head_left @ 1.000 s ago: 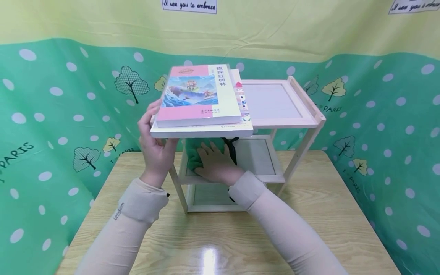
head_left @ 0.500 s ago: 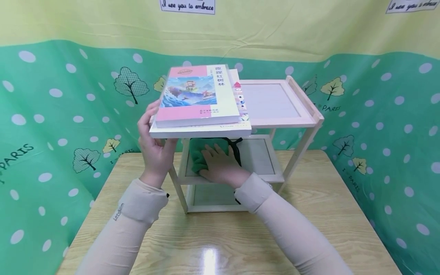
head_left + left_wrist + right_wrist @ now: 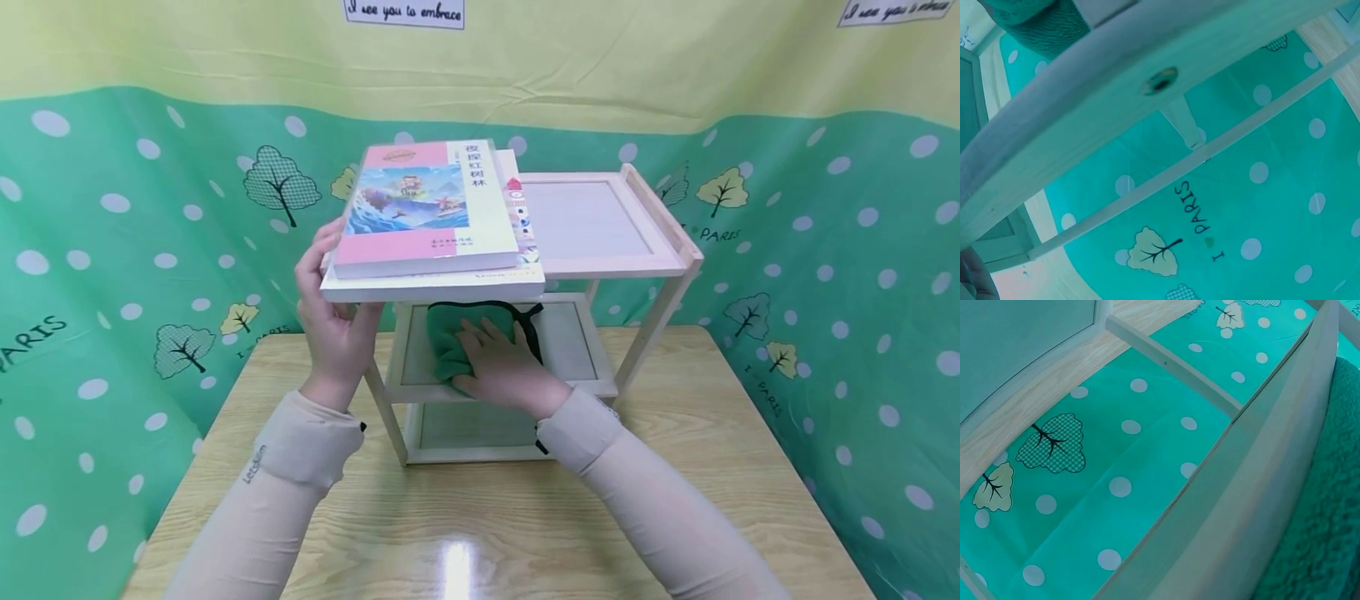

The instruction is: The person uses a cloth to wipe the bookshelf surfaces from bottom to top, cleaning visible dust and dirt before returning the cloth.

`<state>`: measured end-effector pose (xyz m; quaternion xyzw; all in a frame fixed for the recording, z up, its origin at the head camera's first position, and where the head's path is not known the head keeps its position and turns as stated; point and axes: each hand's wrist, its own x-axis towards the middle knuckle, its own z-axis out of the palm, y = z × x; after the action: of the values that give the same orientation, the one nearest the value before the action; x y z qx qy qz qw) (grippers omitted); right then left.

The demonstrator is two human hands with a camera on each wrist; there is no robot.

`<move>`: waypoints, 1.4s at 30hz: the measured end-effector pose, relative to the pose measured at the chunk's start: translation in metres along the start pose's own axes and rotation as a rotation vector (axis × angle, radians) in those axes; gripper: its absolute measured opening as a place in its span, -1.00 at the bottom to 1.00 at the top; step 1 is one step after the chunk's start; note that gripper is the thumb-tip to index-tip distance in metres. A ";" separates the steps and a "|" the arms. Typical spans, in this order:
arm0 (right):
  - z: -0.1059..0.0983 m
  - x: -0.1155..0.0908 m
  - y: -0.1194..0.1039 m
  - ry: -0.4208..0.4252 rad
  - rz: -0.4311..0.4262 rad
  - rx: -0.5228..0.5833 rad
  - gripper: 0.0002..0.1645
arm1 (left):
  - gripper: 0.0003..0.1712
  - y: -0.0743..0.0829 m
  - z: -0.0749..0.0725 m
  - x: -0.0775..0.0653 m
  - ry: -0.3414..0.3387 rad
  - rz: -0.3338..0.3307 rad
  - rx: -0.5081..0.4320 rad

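A whitish wooden three-tier shelf rack [image 3: 588, 271] stands on the table. My left hand [image 3: 335, 329] grips its upper left front corner, just under the books; the books hide part of the contact. A pink and cream paperback [image 3: 408, 243] lies on a larger white book [image 3: 435, 290] over the top tier's left part. On the middle tier, my right hand [image 3: 502, 362] presses a green cloth [image 3: 450, 346] with black edging, fingers spread flat. The left wrist view shows a close wooden rail [image 3: 1097, 131] and some green cloth [image 3: 1054, 31]. Neither wrist view clearly shows a hand's grip.
The rack's bottom tier [image 3: 476, 427] sits just above the wood-grain table [image 3: 420, 517]. A raised rail [image 3: 660, 208] edges the top tier on the right. Behind hangs a green and yellow curtain [image 3: 585, 75] with dots and trees.
My right hand has slid the green cloth rightward along the middle tier. The left hand, the books and the rack have kept their places.
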<state>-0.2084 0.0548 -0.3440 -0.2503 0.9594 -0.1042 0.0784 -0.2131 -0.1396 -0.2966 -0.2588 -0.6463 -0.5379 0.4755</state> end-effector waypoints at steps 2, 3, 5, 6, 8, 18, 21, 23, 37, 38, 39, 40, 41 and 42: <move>0.000 -0.001 0.001 0.007 -0.008 -0.003 -0.21 | 0.01 0.000 0.000 0.000 0.001 -0.003 -0.003; 0.000 -0.001 0.001 0.007 -0.011 -0.004 -0.21 | 0.01 0.000 0.000 0.000 0.001 -0.003 -0.004; -0.001 -0.001 0.001 0.006 -0.011 -0.007 -0.20 | 0.01 0.000 0.001 0.000 0.002 -0.005 -0.010; -0.001 -0.001 0.001 0.008 -0.012 -0.008 -0.20 | 0.01 0.000 0.001 0.000 0.003 -0.005 -0.013; -0.002 -0.001 0.001 0.004 -0.009 -0.004 -0.20 | 0.01 0.001 0.001 0.000 0.001 -0.007 -0.015; -0.006 0.005 0.001 -0.035 0.007 0.007 -0.17 | 0.00 0.001 0.000 -0.001 -0.003 -0.017 -0.031; -0.006 0.008 0.001 -0.036 0.013 0.004 -0.15 | 0.01 0.000 0.000 -0.002 0.001 -0.016 -0.037; -0.006 0.010 0.002 -0.029 0.017 0.000 -0.13 | 0.01 0.000 0.001 -0.002 0.006 -0.012 -0.044; -0.011 0.020 0.007 -0.021 0.041 0.053 -0.10 | 0.00 0.000 0.003 0.000 0.017 0.009 -0.073; -0.011 0.020 0.007 -0.021 0.041 0.053 -0.10 | 0.00 0.000 0.003 0.000 0.018 0.008 -0.073; -0.010 0.021 0.007 -0.021 0.041 0.053 -0.10 | 0.00 0.000 0.003 0.000 0.018 0.008 -0.073; -0.010 0.021 0.008 -0.021 0.041 0.054 -0.11 | 0.00 0.000 0.003 0.000 0.019 0.008 -0.073; -0.010 0.021 0.008 -0.019 0.041 0.055 -0.11 | 0.00 0.000 0.003 0.000 0.020 0.007 -0.073; -0.009 0.022 0.008 -0.018 0.041 0.056 -0.11 | 0.00 0.000 0.003 0.000 0.020 0.007 -0.072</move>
<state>-0.2328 0.0522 -0.3391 -0.2293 0.9603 -0.1270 0.0960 -0.2142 -0.1365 -0.2971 -0.2728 -0.6207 -0.5617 0.4741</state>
